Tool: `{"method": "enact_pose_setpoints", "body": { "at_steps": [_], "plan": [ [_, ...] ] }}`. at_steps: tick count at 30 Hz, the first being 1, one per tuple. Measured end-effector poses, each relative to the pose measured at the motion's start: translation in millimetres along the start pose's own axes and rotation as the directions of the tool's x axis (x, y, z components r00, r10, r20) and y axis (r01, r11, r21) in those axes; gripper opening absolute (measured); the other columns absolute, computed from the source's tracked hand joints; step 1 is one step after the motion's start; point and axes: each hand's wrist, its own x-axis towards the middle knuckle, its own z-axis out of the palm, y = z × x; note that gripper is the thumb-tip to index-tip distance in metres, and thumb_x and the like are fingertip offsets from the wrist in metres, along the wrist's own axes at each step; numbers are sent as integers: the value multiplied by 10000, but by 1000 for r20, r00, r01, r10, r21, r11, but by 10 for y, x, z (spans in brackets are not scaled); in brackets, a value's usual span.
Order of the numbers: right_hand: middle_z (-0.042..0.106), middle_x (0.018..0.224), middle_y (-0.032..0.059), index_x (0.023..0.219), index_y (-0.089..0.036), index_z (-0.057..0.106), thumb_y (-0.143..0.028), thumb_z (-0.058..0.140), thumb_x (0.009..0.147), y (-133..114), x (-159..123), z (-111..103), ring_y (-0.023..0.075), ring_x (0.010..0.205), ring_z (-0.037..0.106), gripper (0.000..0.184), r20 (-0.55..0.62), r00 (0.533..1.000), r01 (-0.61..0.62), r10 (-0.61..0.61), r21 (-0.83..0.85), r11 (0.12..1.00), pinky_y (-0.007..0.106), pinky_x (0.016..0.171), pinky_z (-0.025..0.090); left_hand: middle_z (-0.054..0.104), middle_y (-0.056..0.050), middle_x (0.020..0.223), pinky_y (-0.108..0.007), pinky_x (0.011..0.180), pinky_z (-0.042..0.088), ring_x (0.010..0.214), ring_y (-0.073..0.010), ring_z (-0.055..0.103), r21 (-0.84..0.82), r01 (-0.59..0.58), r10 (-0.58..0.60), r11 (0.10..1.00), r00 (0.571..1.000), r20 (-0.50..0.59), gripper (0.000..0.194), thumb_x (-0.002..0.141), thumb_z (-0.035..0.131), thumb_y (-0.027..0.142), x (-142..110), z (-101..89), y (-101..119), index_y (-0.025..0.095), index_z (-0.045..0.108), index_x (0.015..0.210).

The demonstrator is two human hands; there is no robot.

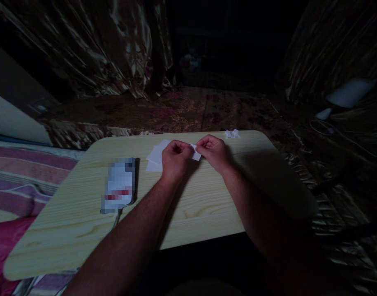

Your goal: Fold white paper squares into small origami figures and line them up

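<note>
- A small white paper piece (195, 153) is held up between the two hands, over the far half of the surface (203, 205); its lower right corner points toward the right forearm's side, and any folds in it are too small to tell.
- The left hand (175, 160) pinches the paper's left side between thumb and forefinger, the other fingers curled in; the right hand (216, 154) pinches its upper right part in the same way, thumb and fingertip pressed together.
- White sheets (158, 154) lie flat and overlapping on the surface, just beside the left hand and partly hidden by it.
- Two small folded white shapes (232, 133) sit side by side near the far edge, beyond the right hand; their exact form is too small to tell.
- A phone-like object (119, 185), blurred by pixelation, lies to the left of the left forearm; a pale cable (116, 218) runs from its near end.
- Left of the surface is a bed (24, 168) with a striped cover, pink cloth (9, 242) on it; patterned curtains (120, 45) hang beyond; a pale lamp-like object (351, 93) stands at the far right, in dim light.
</note>
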Motion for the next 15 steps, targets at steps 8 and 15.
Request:
{"method": "enact_pose_setpoints", "body": {
  "at_steps": [8, 15],
  "plan": [
    [592, 607, -31, 717, -170, 585, -198, 660, 628, -15, -14, 7, 94, 538, 545, 119, -10, 1000, 3, -3, -12, 1000, 210, 511, 428, 619, 0, 682, -205, 569, 437, 581, -91, 541, -36, -10, 10, 999, 1000, 4, 135, 643, 688, 214, -15, 17, 39, 150, 629, 746],
    [597, 599, -22, 701, -159, 588, -203, 663, 635, -3, -12, 2, 98, 541, 552, 109, -20, 1000, 13, -13, 10, 1000, 211, 509, 426, 635, -6, 678, -216, 575, 449, 591, -102, 559, -14, -22, 22, 1000, 999, 30, 150, 655, 698, 243, -15, 12, 55, 144, 652, 757]
  ]
}}
